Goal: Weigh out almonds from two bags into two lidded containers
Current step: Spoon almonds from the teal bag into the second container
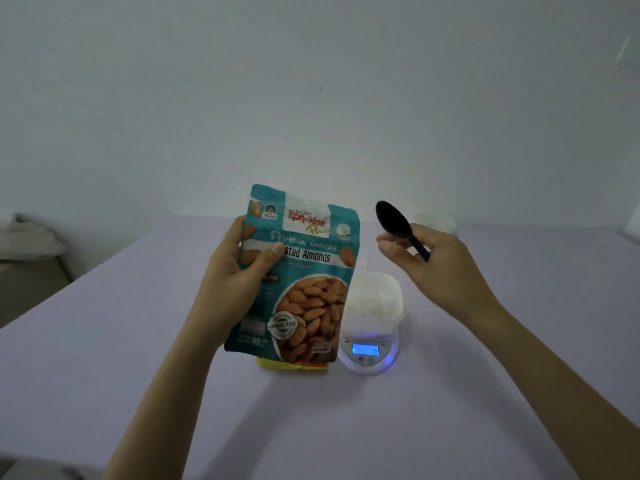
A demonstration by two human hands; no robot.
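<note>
Bag [311, 271] gripped in L hand [232, 278], blocks yellow pack [277, 364]; R hand [440, 261] pinches spoon [393, 220].

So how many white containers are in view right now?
2. One container sits on the scale; the other container stands farther back, partly hidden behind the right hand holding the spoon. The raised almond bag may hide more.

home, probably a bedroom: plain white wall [311, 81], wide flat surface covered by a lilac sheet [311, 427], white pillow [27, 237] at the left edge; consumer-grade kit: small kitchen scale [367, 351], retail almond bag [304, 271]
</note>
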